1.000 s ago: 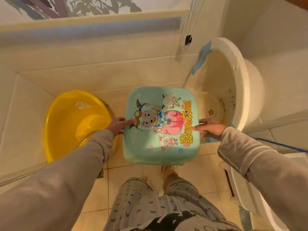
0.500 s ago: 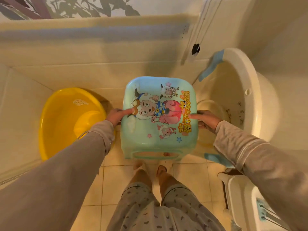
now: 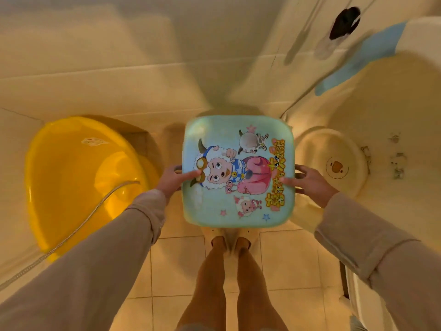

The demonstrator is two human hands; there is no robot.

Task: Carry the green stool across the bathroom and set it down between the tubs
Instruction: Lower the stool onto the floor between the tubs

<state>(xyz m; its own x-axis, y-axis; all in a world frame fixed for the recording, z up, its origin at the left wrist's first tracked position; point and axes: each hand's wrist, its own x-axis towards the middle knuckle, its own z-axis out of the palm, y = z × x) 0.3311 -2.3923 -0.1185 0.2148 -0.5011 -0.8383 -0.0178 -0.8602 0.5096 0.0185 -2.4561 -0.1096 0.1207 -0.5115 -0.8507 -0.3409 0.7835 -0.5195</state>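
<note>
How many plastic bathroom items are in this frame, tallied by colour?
Yellow: 1, the yellow tub
Cream: 1, the cream tub
Green: 1, the green stool, gripped at its sides by the left hand and right hand
Total: 3

Glowing warm and yellowish throughout, fairly dim. Smearing with motion blur above and beyond the right hand (image 3: 310, 181), where the dark wall fitting (image 3: 343, 23) is streaking. Bending strongly at the edges, wide-angle. Casting soft shadow past the green stool (image 3: 238, 172), between both hands.
</note>
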